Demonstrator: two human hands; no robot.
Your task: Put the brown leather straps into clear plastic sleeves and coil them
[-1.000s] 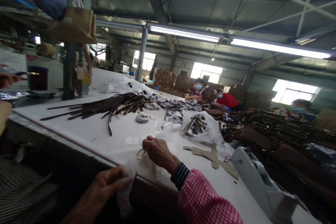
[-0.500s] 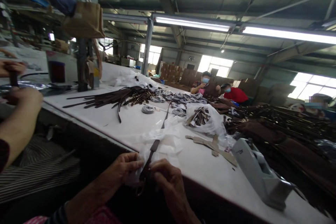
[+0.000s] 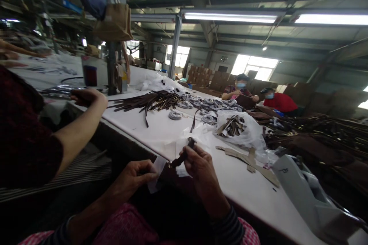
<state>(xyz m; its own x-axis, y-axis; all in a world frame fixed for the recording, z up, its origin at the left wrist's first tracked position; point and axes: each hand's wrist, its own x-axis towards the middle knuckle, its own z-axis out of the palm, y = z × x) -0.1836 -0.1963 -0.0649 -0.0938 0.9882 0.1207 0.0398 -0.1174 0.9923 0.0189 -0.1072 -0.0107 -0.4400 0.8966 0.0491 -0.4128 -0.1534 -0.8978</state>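
Observation:
My left hand (image 3: 140, 173) pinches a thin white sheet (image 3: 155, 178), either paper or plastic, which hangs below the table edge. In my right hand (image 3: 201, 168) is a short dark brown strap (image 3: 180, 159), gripped near its upper end. A small metal fitting (image 3: 170, 164) shows at the strap's lower left end, close to the white sheet; I cannot tell whether they touch. More thin white sheets (image 3: 174, 147) lie on the table just beyond my hands.
A grey tape dispenser (image 3: 310, 195) stands at the right. Beige strips (image 3: 247, 159) and a clear bag of short strips (image 3: 235, 126) lie ahead. Dark straps (image 3: 138, 101) and coiled grey bundles (image 3: 175, 115) are farther back. A co-worker's arm (image 3: 80, 130) reaches in at the left.
My right hand has lifted and turned the strap, carrying it up and right, away from my left hand. My left hand keeps the white sheet. The co-worker's arm reaches farther in.

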